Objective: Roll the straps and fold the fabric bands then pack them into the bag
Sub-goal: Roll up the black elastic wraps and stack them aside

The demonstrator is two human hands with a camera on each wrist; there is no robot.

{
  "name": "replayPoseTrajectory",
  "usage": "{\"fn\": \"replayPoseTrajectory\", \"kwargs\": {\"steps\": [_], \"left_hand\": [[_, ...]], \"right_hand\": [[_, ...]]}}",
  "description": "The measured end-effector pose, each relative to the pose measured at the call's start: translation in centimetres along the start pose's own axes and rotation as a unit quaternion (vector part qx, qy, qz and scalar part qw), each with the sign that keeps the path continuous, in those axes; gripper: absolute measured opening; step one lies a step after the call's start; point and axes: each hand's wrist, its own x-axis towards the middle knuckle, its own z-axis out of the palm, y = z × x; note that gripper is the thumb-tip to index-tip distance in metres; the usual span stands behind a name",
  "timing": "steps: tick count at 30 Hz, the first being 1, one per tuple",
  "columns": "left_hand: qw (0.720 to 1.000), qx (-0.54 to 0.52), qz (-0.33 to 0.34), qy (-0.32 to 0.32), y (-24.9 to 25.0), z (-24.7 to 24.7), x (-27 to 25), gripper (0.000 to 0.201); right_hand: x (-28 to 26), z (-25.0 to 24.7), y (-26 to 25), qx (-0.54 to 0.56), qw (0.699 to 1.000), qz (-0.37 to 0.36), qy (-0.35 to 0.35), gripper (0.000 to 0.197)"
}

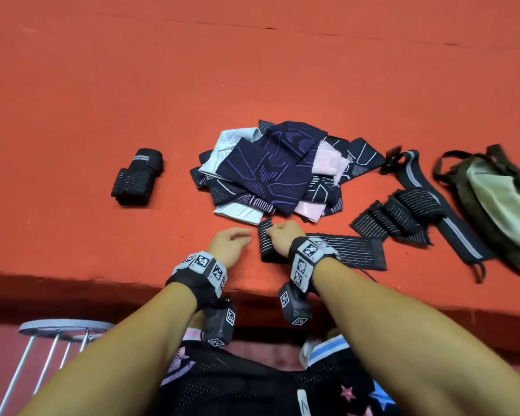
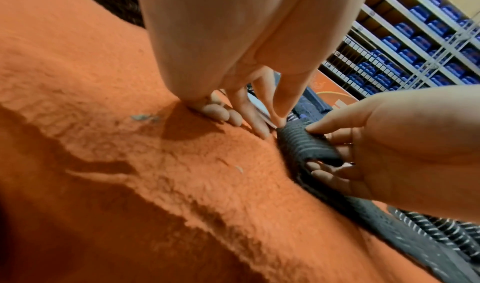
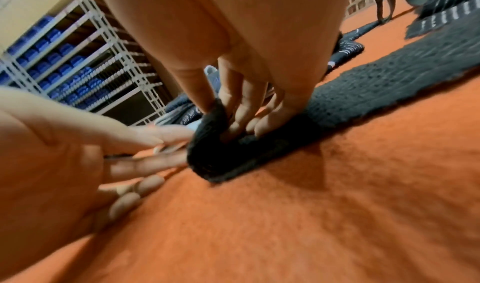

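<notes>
Rolling has barely begun: right hand (image 1: 282,235) pinches strap (image 1: 342,250) end, left hand (image 1: 231,240) relaxed beside; rolled strap (image 1: 138,177) centre-left, bag (image 1: 493,187) unpacked.

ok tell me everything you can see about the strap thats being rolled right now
The strap is a dark, knitted-looking elastic band with thin pale lines running along its length. It lies flat on the orange cloth surface near the front edge, its free end stretching toward the person's right. Its left end is turned up into the start of a roll, held in the grip of the right hand, fingers curled over the fold. The left hand lies beside that end, fingers straight; whether they touch it is unclear.
</notes>
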Motion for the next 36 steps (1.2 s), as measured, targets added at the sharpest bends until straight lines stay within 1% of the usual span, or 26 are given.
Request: {"fn": "replayPoseTrajectory", "kwargs": {"steps": [2,5,8,9,12,14,16,19,21,25,27,29,32,36], "left_hand": [[1.0,-0.004,-0.012,0.016,0.0,0.4,0.4,0.016],[0.999,-0.007,-0.038,0.029,0.4,0.8,1.1,0.015],[0.997,-0.006,-0.07,0.039,1.2,0.7,1.6,0.013],[0.996,-0.001,-0.074,0.041,1.4,0.5,1.7,0.012],[0.995,0.008,-0.088,0.043,1.8,0.4,1.9,0.007],[0.994,0.016,-0.096,0.051,1.5,0.3,2.1,0.006],[0.994,0.018,-0.095,0.055,1.1,0.6,2.0,0.007],[0.993,-0.003,-0.086,0.079,1.2,0.8,1.6,0.012],[0.99,-0.013,-0.091,0.103,1.2,0.8,1.4,0.016],[0.988,-0.024,-0.099,0.119,1.0,0.9,1.2,0.018],[0.988,-0.018,-0.094,0.118,0.9,1.0,1.0,0.021],[0.989,-0.001,-0.082,0.12,0.9,1.1,0.7,0.021],[0.988,0.025,-0.076,0.129,0.8,1.1,0.7,0.016],[0.988,0.035,-0.065,0.132,1.3,1.3,0.7,0.016]], "right_hand": [[0.6,0.0,0.4,0.03,1.0,0.005,0.005,0.028],[1.3,0.9,1.1,0.093,0.995,0.037,-0.014,0.031],[0.8,1.2,0.0,0.216,0.972,0.08,-0.037,0.024],[0.5,1.1,-0.4,0.242,0.965,0.082,-0.051,0.022],[0.4,0.8,-1.0,0.272,0.957,0.079,-0.058,0.021],[0.7,0.9,-0.5,0.211,0.975,0.062,-0.043,0.024],[0.8,0.6,0.2,0.117,0.992,0.032,-0.041,0.026],[0.9,0.1,0.7,0.037,0.999,0.009,-0.025,0.024],[1.1,0.3,0.8,0.02,1.0,0.008,-0.017,0.017],[0.6,0.5,1.1,-0.02,1.0,-0.005,0.008,0.029],[0.1,0.4,1.1,-0.08,0.996,-0.023,0.008,0.03],[-0.2,0.4,1.1,-0.133,0.99,-0.035,0.009,0.027],[-0.5,0.3,1.1,-0.181,0.982,-0.058,0.019,0.018],[-0.3,-0.1,1.3,-0.171,0.984,-0.044,0.018,0.012]]}}
